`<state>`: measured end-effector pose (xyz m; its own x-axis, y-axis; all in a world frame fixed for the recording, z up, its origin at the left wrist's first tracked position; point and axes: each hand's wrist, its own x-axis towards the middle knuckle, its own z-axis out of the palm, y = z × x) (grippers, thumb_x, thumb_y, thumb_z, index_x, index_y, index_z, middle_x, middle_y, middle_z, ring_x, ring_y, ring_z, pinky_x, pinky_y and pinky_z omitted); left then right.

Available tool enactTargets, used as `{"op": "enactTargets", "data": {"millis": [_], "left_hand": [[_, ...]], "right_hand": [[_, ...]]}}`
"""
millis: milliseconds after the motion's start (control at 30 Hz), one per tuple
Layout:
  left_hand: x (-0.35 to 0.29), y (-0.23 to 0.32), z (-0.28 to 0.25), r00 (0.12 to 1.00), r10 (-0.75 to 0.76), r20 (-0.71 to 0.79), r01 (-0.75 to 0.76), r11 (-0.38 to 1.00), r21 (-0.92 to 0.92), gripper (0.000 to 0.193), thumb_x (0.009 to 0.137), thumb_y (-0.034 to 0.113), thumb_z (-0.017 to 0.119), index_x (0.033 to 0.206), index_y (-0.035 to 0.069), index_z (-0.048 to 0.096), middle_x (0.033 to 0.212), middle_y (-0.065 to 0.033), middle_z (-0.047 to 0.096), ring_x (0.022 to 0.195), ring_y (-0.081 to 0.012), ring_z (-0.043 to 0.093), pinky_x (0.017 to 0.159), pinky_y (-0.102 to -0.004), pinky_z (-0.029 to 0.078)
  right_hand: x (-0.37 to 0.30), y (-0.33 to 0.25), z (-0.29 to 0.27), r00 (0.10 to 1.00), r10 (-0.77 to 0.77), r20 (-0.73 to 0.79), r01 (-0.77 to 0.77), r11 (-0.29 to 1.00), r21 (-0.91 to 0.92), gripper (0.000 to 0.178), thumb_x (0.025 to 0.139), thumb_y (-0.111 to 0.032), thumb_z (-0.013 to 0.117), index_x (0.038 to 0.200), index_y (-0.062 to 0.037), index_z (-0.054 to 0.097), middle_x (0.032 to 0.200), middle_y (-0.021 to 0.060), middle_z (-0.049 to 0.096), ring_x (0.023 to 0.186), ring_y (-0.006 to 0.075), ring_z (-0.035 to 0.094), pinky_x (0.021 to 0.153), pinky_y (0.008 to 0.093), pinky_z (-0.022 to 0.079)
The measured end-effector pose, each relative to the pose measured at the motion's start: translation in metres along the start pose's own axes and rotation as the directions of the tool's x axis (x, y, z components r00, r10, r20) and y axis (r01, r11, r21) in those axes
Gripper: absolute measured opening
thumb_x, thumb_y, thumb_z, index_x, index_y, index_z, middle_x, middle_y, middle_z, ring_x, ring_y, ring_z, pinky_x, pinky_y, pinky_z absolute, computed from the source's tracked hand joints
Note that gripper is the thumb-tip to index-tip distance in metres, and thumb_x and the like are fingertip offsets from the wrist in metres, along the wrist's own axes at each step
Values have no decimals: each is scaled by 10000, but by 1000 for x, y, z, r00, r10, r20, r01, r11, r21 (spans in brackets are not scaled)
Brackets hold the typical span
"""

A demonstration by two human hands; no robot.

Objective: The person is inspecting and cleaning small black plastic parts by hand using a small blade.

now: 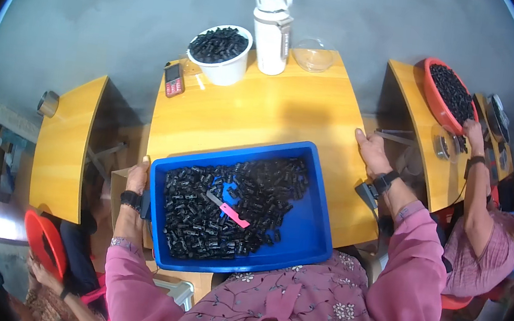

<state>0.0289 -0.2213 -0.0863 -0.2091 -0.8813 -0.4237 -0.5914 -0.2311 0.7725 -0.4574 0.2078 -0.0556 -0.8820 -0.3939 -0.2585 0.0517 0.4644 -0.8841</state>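
My right hand [373,153] grips the right edge of the yellow table [269,108], its thumb along the edge and its fingers partly hidden. At the opposite edge, beside the tray's far left corner, my left hand [136,177] is closed on the table's side; its fingers are mostly out of sight. Between my arms a blue tray [302,238] sits slightly turned at the near end of the table, close against my body. Many small black plastic parts [200,217] fill its left and middle. On top of them lies a small knife with a pink handle [235,216].
Along the table's far end stand a white bucket [229,72] of black parts, a white flask [271,45] with a cup on top, and a clear bowl [313,58]. A red mobile phone [174,80] lies left. Co-workers sit either side; one reaches toward a red basin [433,85].
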Motion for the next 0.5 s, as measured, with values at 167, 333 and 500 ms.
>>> {"op": "enactTargets", "data": {"millis": [167, 333, 500], "left_hand": [[14, -24, -9, 995, 75, -59, -75, 997, 3, 370, 961, 336, 602, 912, -17, 702, 845, -62, 689, 732, -140, 629, 643, -297, 485], [18, -24, -9, 997, 23, 69, -9, 979, -203, 321, 985, 303, 583, 941, 6, 697, 832, -36, 688, 697, -112, 620, 620, -264, 492], [11, -12, -8, 992, -21, 122, 60, 942, -329, 271, 999, 245, 557, 988, 6, 684, 858, -37, 692, 725, -122, 636, 648, -262, 523]], "right_hand": [[-5, -9, 3, 999, -38, 16, 38, 999, -35, 445, 982, -336, 605, 1017, 102, 679, 875, 116, 686, 776, 176, 613, 714, 361, 494], [-16, -24, -3, 1000, 0, 16, 2, 992, -124, 534, 952, -378, 620, 1030, 150, 637, 875, 130, 650, 789, 199, 596, 704, 393, 488], [2, 1, -5, 995, 33, 99, -42, 995, 90, 465, 963, -348, 588, 1047, 106, 643, 909, 120, 656, 816, 217, 623, 721, 393, 507]]}}
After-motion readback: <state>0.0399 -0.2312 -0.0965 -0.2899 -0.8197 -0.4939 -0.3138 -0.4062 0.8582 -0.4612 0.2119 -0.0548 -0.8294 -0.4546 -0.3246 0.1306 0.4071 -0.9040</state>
